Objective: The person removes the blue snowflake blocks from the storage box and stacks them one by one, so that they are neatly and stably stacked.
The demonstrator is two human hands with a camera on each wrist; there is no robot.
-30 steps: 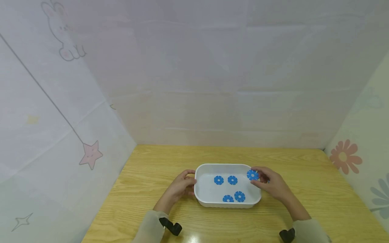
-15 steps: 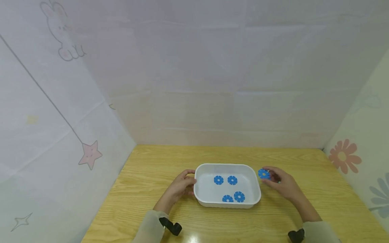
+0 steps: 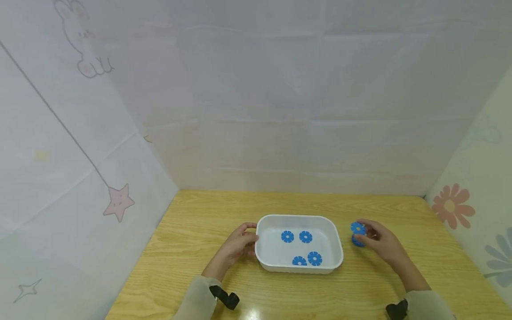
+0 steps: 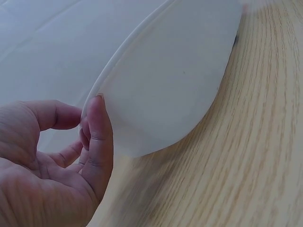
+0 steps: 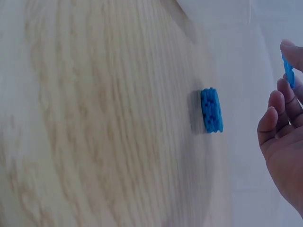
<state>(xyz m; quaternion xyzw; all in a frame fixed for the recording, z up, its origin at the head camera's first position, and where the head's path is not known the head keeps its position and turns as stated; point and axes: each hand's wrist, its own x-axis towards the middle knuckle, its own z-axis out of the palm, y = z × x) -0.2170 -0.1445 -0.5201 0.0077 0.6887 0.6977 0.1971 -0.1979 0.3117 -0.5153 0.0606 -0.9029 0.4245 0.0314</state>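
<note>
A white plastic tub (image 3: pixel 288 269) holds several blue snowflake discs (image 3: pixel 306 237), flat round pieces with notched edges and a centre hole. At its left end, my left hand (image 3: pixel 235 247) holds the rim; the left wrist view shows the thumb (image 4: pixel 99 137) against the wall. Right of the tub, my right hand (image 3: pixel 382 243) pinches one snowflake disc (image 3: pixel 358 228) by its edge between thumb and fingers. Below that disc, apart from it, a short stack of blue snowflake discs (image 5: pixel 211 110) sits on the table, partly hidden by the hand in the head view.
The wooden table (image 3: pixel 208 209) reaches back to a pale cloth wall (image 3: pixel 256 146). Printed cloth also stands at the left and right sides. Black wrist cameras (image 3: pixel 226 298) are strapped over both sleeves.
My right hand has carried the pinched disc rightward, from over the tub's right end to above the stack on the table. My left hand and the tub stay in place.
</note>
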